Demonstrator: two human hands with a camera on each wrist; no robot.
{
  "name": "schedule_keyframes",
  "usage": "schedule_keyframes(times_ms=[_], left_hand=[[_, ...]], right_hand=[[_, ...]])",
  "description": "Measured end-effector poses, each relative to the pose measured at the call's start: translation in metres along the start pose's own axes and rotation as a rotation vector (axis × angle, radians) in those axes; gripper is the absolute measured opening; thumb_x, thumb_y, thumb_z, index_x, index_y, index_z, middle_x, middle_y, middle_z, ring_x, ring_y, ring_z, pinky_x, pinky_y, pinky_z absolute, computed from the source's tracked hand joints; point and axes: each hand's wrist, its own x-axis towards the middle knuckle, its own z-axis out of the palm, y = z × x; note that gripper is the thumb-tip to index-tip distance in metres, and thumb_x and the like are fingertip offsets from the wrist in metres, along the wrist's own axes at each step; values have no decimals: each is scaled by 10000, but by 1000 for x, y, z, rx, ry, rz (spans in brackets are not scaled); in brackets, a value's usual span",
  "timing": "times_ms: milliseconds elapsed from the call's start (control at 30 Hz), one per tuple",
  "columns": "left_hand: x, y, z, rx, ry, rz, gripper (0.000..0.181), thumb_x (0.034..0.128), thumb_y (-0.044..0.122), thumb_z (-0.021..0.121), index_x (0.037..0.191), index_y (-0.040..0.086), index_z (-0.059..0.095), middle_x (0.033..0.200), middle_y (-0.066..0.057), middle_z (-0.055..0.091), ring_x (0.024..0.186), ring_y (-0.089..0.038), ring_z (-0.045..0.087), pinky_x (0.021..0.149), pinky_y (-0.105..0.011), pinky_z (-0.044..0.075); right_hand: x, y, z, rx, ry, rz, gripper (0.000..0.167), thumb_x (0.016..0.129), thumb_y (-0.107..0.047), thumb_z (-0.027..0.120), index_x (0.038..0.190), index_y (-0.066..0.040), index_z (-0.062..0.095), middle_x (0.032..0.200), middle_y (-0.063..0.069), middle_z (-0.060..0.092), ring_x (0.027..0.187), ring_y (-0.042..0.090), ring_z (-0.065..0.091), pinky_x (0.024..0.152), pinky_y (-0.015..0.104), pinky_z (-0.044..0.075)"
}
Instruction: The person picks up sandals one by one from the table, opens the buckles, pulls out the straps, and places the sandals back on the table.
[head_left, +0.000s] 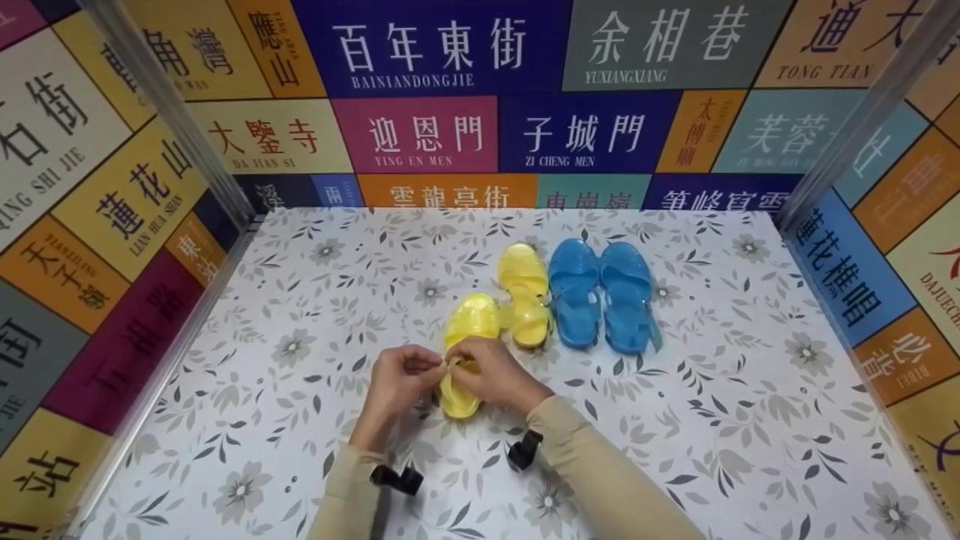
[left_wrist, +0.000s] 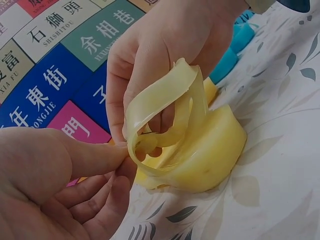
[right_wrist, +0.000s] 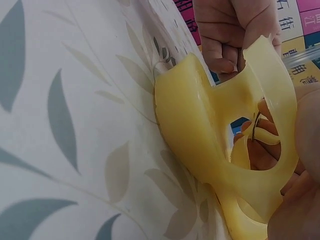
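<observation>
A yellow jelly sandal [head_left: 472, 316] lies on the floral surface, toe pointing away, with both hands at its strap. My left hand [head_left: 401, 382] pinches the strap end between thumb and fingers at the sandal's left side. Curled over the strap from the right, my right hand [head_left: 491, 373] grips it close to the left fingertips. In the left wrist view the heel strap [left_wrist: 165, 95] stands up in a loop above the heel. A thin metal buckle pin [right_wrist: 256, 125] shows inside the loop in the right wrist view. The fingers partly hide the fastening.
Another yellow sandal [head_left: 523, 268] lies just beyond, to the right. Beside it are two blue sandals [head_left: 575, 262], side by side, toes away. Panels with printed Chinese street names [head_left: 416, 135] wall the floral tabletop [head_left: 300, 435] at the back and both sides.
</observation>
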Motion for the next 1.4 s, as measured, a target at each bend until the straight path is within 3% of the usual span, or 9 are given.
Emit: schedule_keyframes(times_ms=[633,1200,1400], left_hand=[[1,3,-3,-40,-13,-1,100,864,30,841,923,-8,772,855,-111,772,780,-192,743,685,-236,588],[-1,7,1,-19,21,-29,100,847,32,848,902,-2,770,835,-101,768,746,-172,728,662,-247,584],[-1,7,2,-38,31,-27,89,849,21,841,898,-7,773,836,-110,771,750,-172,733,661,-246,582]], right_hand=[[1,2,-2,2,5,-38,146,952,-88,693,1059,-14,761,1052,107,748,1011,227,688,911,395,568],[1,0,0,-11,7,-3,145,956,-99,706,1065,-23,765,1068,99,754,1029,232,697,919,376,577],[0,1,-1,4,11,-29,135,964,-91,700,1058,-24,769,1059,101,758,1027,236,700,922,383,575]])
